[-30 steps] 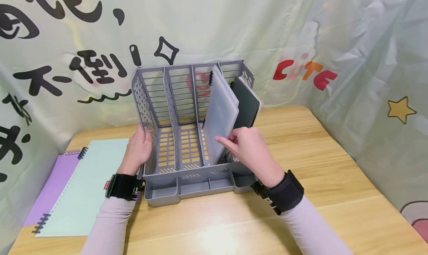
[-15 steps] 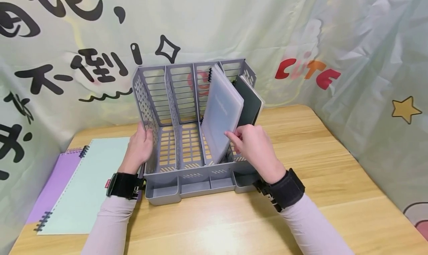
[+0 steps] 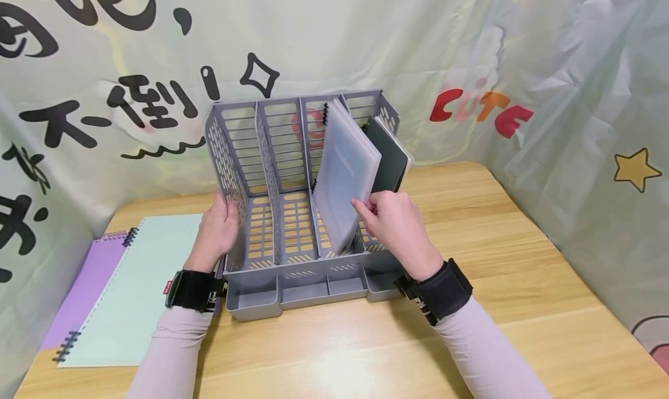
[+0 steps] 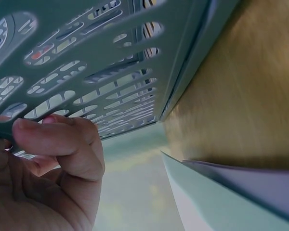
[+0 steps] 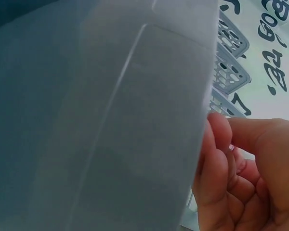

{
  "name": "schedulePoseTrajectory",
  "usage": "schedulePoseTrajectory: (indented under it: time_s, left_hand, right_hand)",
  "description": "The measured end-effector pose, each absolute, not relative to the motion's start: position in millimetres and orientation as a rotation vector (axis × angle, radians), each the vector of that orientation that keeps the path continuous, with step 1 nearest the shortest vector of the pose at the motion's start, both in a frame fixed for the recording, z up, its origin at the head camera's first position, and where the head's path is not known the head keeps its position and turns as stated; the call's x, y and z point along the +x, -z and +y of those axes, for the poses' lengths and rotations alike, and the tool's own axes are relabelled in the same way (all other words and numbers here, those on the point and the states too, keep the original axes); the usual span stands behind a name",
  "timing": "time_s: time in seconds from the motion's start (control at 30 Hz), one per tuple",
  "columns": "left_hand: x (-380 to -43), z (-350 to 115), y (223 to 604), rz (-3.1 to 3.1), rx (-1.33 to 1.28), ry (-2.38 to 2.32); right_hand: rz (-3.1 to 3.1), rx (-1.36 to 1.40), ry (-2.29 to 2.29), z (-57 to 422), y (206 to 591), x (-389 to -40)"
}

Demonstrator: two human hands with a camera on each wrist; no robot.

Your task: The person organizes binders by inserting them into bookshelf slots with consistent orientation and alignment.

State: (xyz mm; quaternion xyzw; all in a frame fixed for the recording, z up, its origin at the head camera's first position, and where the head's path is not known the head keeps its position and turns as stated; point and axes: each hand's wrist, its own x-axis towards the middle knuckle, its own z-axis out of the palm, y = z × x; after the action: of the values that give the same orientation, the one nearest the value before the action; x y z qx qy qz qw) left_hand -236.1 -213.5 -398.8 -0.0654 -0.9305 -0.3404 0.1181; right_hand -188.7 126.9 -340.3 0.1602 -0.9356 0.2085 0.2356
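Observation:
A grey desktop file organizer [image 3: 313, 274] stands on the table, with upright dividers and small front trays. At its left side panel, my left hand [image 3: 215, 230] grips the front edge; the left wrist view shows curled fingers [image 4: 62, 144] on the slotted panel [image 4: 120, 67]. A spiral notebook with a translucent cover [image 3: 346, 172] stands upright in the third slot, leaning a little. My right hand [image 3: 397, 227] pinches its near edge between thumb and fingers. In the right wrist view the notebook's cover [image 5: 135, 139] fills most of the picture. Behind it stands a dark green notebook [image 3: 385, 158].
Left of the organizer lie a mint spiral notebook [image 3: 120, 312] and a purple notebook [image 3: 83, 288] beneath it. Wooden tabletop [image 3: 522, 283] extends to the right and front. A printed cloth [image 3: 407, 39] hangs behind the table.
The translucent notebook's near edge has shifted slightly right, with my right hand moving along with it, up and to the right. My left hand stays on the organizer's side.

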Motion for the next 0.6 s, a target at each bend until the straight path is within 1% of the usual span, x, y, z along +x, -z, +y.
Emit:
schedulePoseTrajectory:
  time_s: [0.6]
  left_hand:
    - [-236.5,-208.7,397.4,-2.722,-0.209,0.998]
  right_hand:
    - [-2.450,0.486,-0.519,127.1,346.7,-196.3]
